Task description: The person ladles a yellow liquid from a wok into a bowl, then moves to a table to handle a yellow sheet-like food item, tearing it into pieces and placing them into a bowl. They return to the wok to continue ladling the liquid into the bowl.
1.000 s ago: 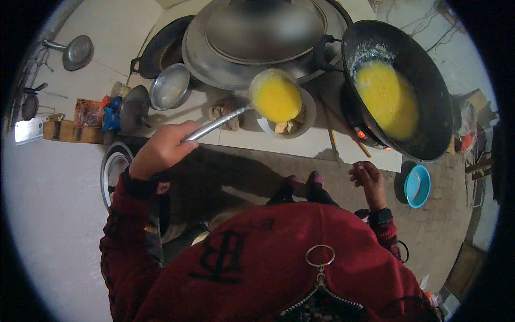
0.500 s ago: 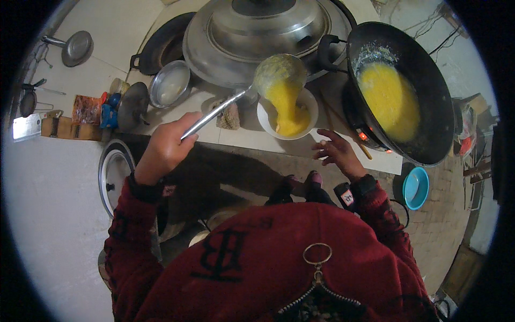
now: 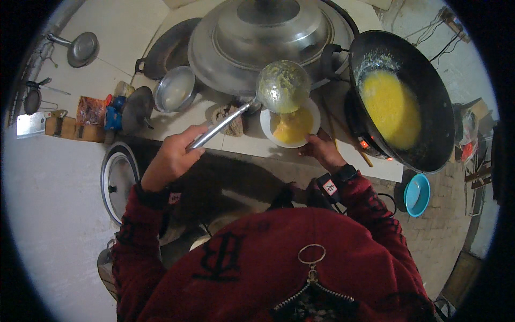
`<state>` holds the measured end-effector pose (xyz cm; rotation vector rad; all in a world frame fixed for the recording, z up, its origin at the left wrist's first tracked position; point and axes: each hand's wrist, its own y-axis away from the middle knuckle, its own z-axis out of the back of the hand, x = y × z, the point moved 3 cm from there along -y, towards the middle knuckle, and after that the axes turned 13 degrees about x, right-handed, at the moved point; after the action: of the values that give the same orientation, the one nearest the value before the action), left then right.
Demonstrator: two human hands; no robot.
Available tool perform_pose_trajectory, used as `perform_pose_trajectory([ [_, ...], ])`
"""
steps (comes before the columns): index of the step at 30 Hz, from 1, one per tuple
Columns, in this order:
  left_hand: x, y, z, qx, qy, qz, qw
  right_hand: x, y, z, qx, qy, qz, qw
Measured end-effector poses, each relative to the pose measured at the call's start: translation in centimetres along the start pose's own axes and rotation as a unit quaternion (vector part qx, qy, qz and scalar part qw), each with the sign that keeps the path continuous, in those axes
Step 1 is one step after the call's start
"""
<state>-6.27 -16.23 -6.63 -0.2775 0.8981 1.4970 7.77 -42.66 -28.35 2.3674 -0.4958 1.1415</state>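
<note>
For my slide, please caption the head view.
Left hand holds a ladle over a white bowl, right hand at its rim.

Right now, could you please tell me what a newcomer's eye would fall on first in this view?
Probably the bright yellow liquid in the big black wok at the upper right. Next, near the centre, the silver ladle in the left hand, tilted above a white bowl with the right hand at its rim. The domed metal lid fills the top middle.

Wht tiled counter [image 3: 251,140], brick-paved flr [image 3: 424,247], pale wall [image 3: 468,75] upper R
</note>
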Motion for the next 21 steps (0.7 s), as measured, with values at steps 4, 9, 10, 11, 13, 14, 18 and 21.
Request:
perform_pose_trajectory([
  [4, 0.3, 0.2, 0.0, 0.025, 0.064, 0.018, 0.997, 0.2, 0.8, 0.2, -0.025, 0.021, -0.001, 0.999],
  [9, 0.3, 0.3, 0.4, 0.038, 0.095, 0.035, 0.994, 0.6, 2.8, 0.8, -0.02, 0.0, -0.007, 1.0],
  [10, 0.1, 0.3, 0.6, 0.033, 0.091, 0.025, 0.995, 0.5, 3.0, 0.9, -0.024, -0.004, -0.012, 1.0],
  [11, 0.0, 0.1, 0.8, 0.036, 0.114, 0.045, 0.992, 0.4, 3.4, 1.2, -0.064, -0.008, -0.04, 0.997],
  [13, -0.8, 0.2, 1.5, 0.018, 0.151, 0.047, 0.987, 0.3, 4.1, 1.0, -0.045, -0.022, -0.017, 0.999],
  [14, -1.2, 0.1, 1.7, 0.013, 0.195, 0.073, 0.978, 0.2, 4.6, 1.0, -0.04, -0.033, -0.01, 0.999],
  [18, -4.3, -2.2, 2.6, -0.004, 0.179, 0.025, 0.984, 0.3, 7.5, 1.4, -0.012, -0.039, 0.009, 0.999],
  [21, -7.0, -5.3, 2.9, 0.039, 0.121, -0.027, 0.991, 0.2, 10.4, 1.8, -0.004, -0.022, 0.008, 1.0],
])
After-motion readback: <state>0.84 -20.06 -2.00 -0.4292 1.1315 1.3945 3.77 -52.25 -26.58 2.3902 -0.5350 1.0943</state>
